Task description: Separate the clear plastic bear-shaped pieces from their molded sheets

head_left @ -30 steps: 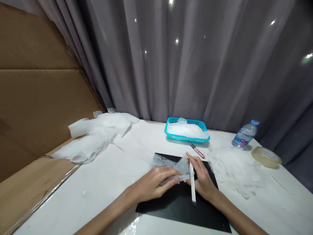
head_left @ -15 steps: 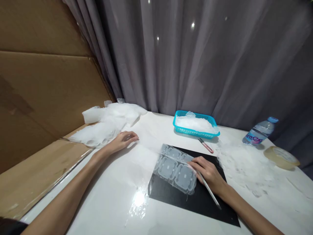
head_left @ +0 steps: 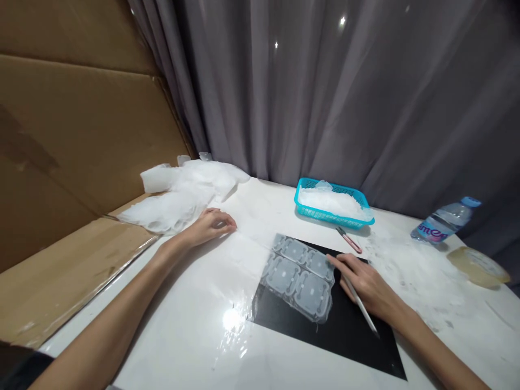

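Observation:
On a black mat (head_left: pixel 345 346) lies a translucent plastic sheet (head_left: pixel 300 276) with several rounded-square shapes in rows. My right hand (head_left: pixel 365 284) holds a slim white pen-like stick (head_left: pixel 363 310), its lower end pointing toward me. The index finger reaches to the sheet's right edge; the stick's other end is hidden by the fingers. My left hand (head_left: pixel 211 225) rests on the white table left of the sheet, fingers curled in and thumb close to them. Whatever it may pinch is too faint to make out.
A heap of white translucent pieces (head_left: pixel 182 189) lies at back left beside cardboard (head_left: pixel 81 135). Behind the mat stand a blue basket (head_left: pixel 335 218) of white pieces and pink-handled snips (head_left: pixel 350 241). A water bottle (head_left: pixel 444 221) and tape roll (head_left: pixel 479 266) are at right.
My right hand has drawn back to the right with the stick, uncovering more of the sheet's right side. My left hand's fingers are slightly more curled. The view has shifted a little.

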`<state>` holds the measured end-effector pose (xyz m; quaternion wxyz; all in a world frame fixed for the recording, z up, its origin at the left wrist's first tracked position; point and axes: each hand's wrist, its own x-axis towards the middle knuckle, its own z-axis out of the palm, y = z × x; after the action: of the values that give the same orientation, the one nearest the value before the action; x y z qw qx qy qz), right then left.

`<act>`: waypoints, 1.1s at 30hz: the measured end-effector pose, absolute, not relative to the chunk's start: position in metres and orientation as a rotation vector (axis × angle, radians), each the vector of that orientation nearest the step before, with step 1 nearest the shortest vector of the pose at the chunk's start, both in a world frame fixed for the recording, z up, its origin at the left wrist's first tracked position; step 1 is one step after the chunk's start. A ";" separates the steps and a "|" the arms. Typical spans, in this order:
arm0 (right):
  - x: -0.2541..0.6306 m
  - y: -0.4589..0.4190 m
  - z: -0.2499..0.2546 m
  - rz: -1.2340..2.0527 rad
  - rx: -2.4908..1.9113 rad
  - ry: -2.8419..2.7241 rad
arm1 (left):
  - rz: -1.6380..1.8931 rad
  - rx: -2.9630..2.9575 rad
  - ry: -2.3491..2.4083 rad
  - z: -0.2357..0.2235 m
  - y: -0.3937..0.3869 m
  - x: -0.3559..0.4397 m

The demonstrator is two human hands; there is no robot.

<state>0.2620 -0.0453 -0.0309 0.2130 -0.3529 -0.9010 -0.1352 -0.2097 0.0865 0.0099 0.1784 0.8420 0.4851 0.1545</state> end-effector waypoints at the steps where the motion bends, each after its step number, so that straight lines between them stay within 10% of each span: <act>1: 0.266 -0.043 -0.033 -0.386 -1.060 -2.488 | 0.437 2.392 1.371 0.011 0.086 -0.210; 25: 0.276 -0.002 -0.033 -0.944 -1.792 -2.175 | 0.431 2.557 1.369 0.017 0.075 -0.212; 33: 0.234 -0.015 -0.014 -0.502 -1.691 -2.138 | 0.387 2.558 1.398 0.013 0.071 -0.210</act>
<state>0.2342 -0.0150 -0.0136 0.1839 -0.5995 -0.7584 -0.1779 -0.2098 0.0709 0.0133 0.1001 0.8655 0.4730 0.1310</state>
